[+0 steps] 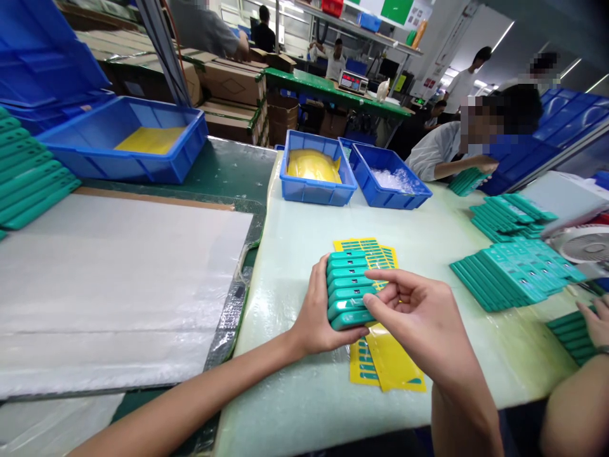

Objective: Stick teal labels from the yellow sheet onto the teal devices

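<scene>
From the head camera, we look down at our two hands over a pale table mat [285, 387]. Our left hand [311, 320] is wrapped around a stack of green cases [351, 282], its fingers along the far left side and its thumb beneath the lowest one. The grip is as wide as the stack is tall and looks firm, with the narrow ends of the cases facing us, each with a small dark mark.

Our right hand [423, 311] comes in at the right edge of that stack. Its forefinger and thumb stand a little apart, the other fingers loosely curled. We cannot tell whether the fingertips press on the cases or pinch some small piece.

Below the stack lie yellow sheets [397, 365], overlapping and partly covered with green strips. Beyond stand a blue bin with a yellow bundle [314, 166] and a second blue bin with clear plastic pieces [394, 180]. To the right rest more green cases [504, 276], and at the edge a co-worker's hand [599, 324] is on another row.

We judge the step in hand to be close fingertip work on the ends of the held cases. The next move seems to call for a steady left hand, keeping the ends flush, and a light, exact touch from the right forefinger and thumb.
</scene>
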A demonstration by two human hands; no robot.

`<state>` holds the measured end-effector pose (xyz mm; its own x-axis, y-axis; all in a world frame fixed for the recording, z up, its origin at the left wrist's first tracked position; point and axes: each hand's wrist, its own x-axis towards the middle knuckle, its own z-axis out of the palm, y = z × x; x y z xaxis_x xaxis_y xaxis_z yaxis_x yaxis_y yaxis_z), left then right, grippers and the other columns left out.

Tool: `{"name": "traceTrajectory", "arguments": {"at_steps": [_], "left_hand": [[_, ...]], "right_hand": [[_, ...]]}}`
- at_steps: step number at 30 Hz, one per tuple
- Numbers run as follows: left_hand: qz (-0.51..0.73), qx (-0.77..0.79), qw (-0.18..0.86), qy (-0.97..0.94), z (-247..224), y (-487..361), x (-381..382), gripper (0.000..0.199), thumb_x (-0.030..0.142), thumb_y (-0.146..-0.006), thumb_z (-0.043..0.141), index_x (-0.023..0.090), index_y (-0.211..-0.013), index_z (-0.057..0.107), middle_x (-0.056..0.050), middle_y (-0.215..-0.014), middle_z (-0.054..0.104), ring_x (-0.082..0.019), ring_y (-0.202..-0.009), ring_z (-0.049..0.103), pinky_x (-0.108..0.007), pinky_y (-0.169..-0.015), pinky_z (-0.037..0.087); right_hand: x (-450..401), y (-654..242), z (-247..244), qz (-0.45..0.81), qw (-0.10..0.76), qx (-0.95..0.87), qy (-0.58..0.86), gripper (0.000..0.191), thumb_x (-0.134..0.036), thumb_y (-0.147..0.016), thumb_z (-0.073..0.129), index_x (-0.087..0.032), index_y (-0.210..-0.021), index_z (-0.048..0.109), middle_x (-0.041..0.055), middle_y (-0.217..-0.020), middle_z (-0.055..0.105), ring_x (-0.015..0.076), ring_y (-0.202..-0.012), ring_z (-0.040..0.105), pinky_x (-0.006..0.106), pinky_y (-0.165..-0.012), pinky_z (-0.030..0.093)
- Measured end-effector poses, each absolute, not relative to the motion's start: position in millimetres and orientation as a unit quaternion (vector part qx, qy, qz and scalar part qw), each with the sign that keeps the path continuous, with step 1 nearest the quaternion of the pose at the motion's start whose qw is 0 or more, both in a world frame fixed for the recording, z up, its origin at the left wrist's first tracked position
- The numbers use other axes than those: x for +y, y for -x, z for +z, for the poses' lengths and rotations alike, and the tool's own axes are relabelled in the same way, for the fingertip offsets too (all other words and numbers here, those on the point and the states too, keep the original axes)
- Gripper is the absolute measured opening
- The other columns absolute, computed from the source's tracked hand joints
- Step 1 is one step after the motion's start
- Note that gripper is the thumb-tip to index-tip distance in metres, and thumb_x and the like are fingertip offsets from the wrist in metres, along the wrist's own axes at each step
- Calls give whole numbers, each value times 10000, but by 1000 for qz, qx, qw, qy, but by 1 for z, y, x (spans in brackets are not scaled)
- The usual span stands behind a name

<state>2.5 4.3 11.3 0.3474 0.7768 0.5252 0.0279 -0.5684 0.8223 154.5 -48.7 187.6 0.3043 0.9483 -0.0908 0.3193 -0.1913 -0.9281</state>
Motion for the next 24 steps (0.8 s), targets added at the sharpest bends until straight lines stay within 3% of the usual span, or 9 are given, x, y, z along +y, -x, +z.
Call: {"name": "traceTrajectory", "arguments": {"at_steps": [9,14,17,19,21,24], "left_hand": [[493,280,380,-731,10,-2,4,1479,691,-817,985,336,-1839,-22,-247,-1793,253,-587,-1678,337,-846,-1352,351],[491,282,379,-732,11,-3,4,1473,687,-815,991,326,-1838,-6,-249,-1780,280,-580,-1673,356,-836,-1354,363],[486,290,385,-729,12,-2,4,1495,687,-792,1006,308,-1837,6,-257,-1768,304,-575,-1658,387,-826,-1348,385],[489,290,389,-725,13,-2,4,1478,680,-801,999,292,-1841,22,-257,-1770,320,-566,-1668,385,-816,-1361,379],[493,286,389,-724,13,-1,4,1454,684,-821,983,281,-1846,34,-259,-1775,329,-559,-1683,373,-809,-1376,364],[490,283,388,-728,12,0,5,1434,693,-833,968,270,-1845,44,-263,-1769,344,-551,-1678,390,-797,-1376,372]], "right_hand": [[-47,-156,185,346,388,-485,704,555,-446,-712,776,-117,-1143,893,8,-705,711,186,-629,705,314,-621,585],[-42,-164,186,301,305,-575,697,508,-414,-775,701,-149,-1172,877,0,-711,670,179,-629,625,331,-623,462],[-32,-176,192,231,242,-630,701,450,-395,-799,769,-154,-1168,858,-11,-653,614,181,-616,553,337,-624,363],[-26,-186,194,197,246,-627,713,452,-461,-827,809,-144,-1146,851,0,-656,608,190,-632,551,341,-630,354],[-23,-194,193,235,287,-603,706,547,-558,-886,787,-130,-1225,828,10,-709,630,198,-663,585,336,-625,407],[-27,-198,183,395,310,-557,662,793,-598,-887,835,-126,-1502,671,-21,-801,637,180,-644,621,305,-561,484]]}}
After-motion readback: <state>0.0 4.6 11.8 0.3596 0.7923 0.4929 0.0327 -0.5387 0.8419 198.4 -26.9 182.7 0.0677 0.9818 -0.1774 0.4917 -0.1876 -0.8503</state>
